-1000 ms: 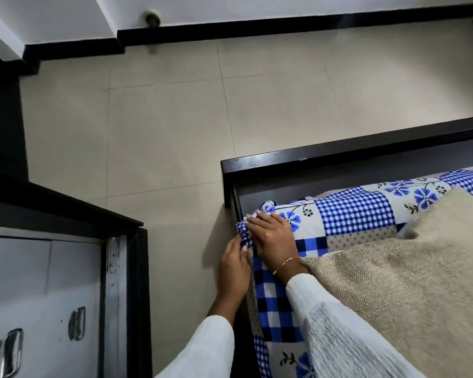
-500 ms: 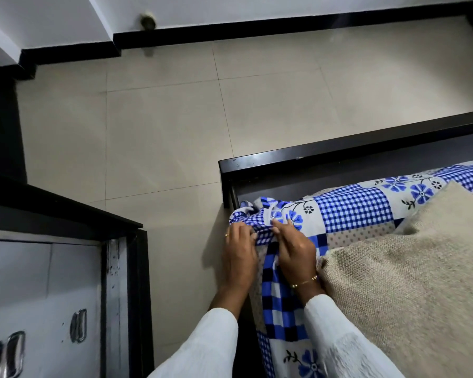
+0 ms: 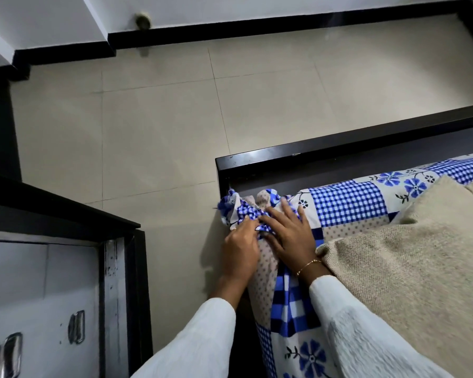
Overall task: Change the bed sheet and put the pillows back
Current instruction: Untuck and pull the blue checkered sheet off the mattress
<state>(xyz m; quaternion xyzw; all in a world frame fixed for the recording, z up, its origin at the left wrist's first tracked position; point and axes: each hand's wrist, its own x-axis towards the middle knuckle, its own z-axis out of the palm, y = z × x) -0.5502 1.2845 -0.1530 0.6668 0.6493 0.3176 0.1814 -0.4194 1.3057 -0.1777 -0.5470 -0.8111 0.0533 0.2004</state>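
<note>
Two hands work at the mattress corner. Left hand (image 3: 241,248) pinches the bunched bed sheet (image 3: 347,204); right hand (image 3: 290,233) presses it with fingers nearly straight. Blanket (image 3: 410,271) lies alongside.

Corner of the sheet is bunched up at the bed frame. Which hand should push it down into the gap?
Probably left. The left hand already pinches the bunched sheet corner on the bed frame side, while the right hand lies flat on top.

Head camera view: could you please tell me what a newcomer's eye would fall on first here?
Both hands meet at the bed's corner: the left hand grips a bunched fold of the blue patchwork sheet, the right hand pressing beside it. A beige blanket fills the right, above the dark bed frame.
</note>
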